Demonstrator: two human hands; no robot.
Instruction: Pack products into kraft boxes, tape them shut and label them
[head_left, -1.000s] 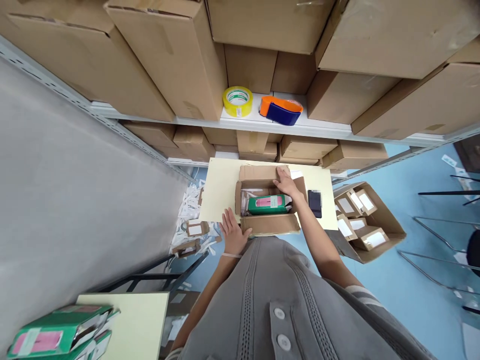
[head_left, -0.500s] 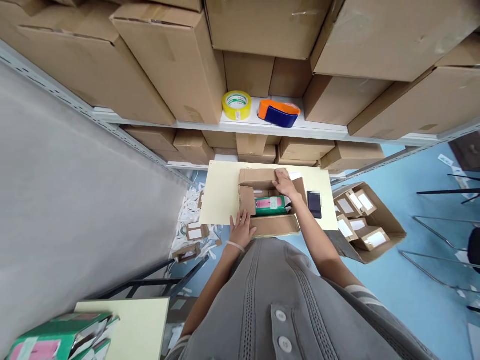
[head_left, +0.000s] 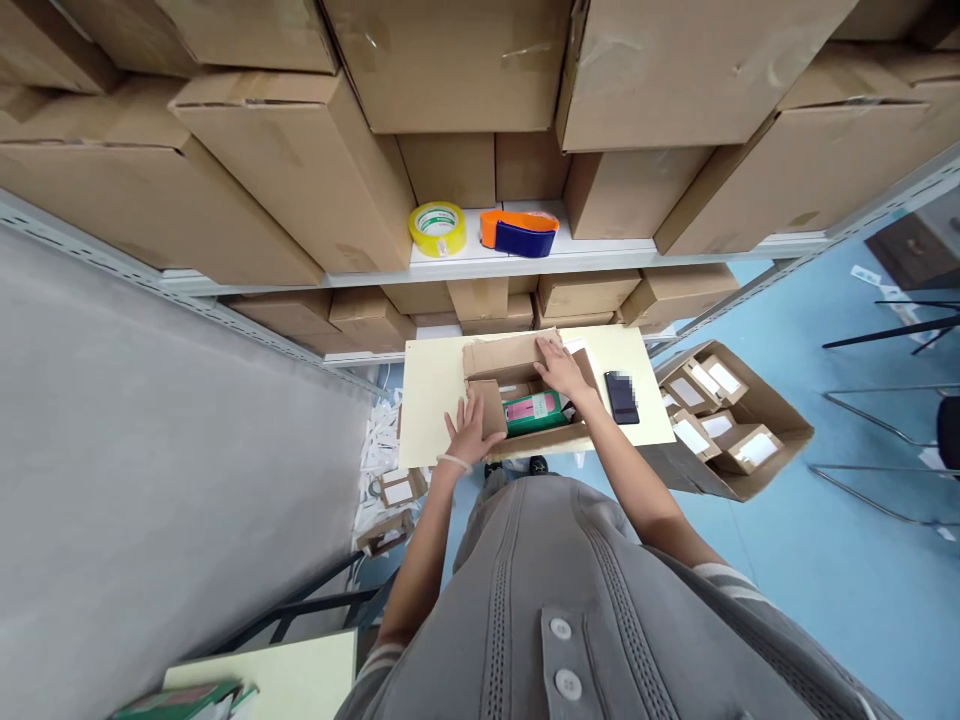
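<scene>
A small open cardboard box [head_left: 556, 437] sits on a pale yellow table [head_left: 431, 385]. Inside it lies a green and pink packet [head_left: 532, 411]. My left hand [head_left: 470, 431] rests with spread fingers against the box's left flap [head_left: 490, 405], which stands folded inward. My right hand [head_left: 561, 369] lies flat on the far flap [head_left: 501, 355], fingers stretched out. Neither hand grips anything.
A dark phone [head_left: 622, 396] lies on the table right of the box. A yellow tape roll [head_left: 437, 228] and an orange-blue tape dispenser [head_left: 519, 232] sit on the shelf above. A large carton [head_left: 780, 450] of small labelled boxes stands on the blue floor at right. Paper scraps [head_left: 379, 435] litter the floor left.
My left hand has moved from the table edge up onto the left flap and folded it inward. The right hand stays on the far flap. The camera view has shifted.
</scene>
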